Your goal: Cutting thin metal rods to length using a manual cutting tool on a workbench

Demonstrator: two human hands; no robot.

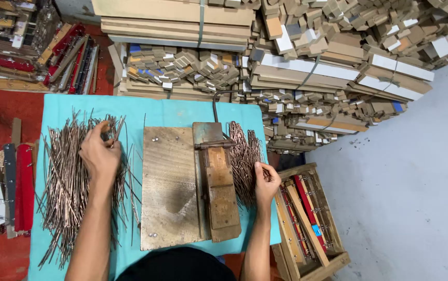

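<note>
— Where do we have our hands?

— Our left hand (99, 155) pinches a few thin copper-coloured rods at the top of the loose rod heap (73, 182) on the turquoise table (182, 112). Our right hand (265, 182) closes its fingers on the bent wire pile (243, 158), just right of the wooden jig (217, 182).

— And beside us?

— A wooden crate (333, 250) of red strips stands near our right.

A table under a turquoise cloth (182, 112) carried a worn wooden jig board (169, 187), straight copper-coloured rods (65, 177) and bent rods (242, 156).
</note>
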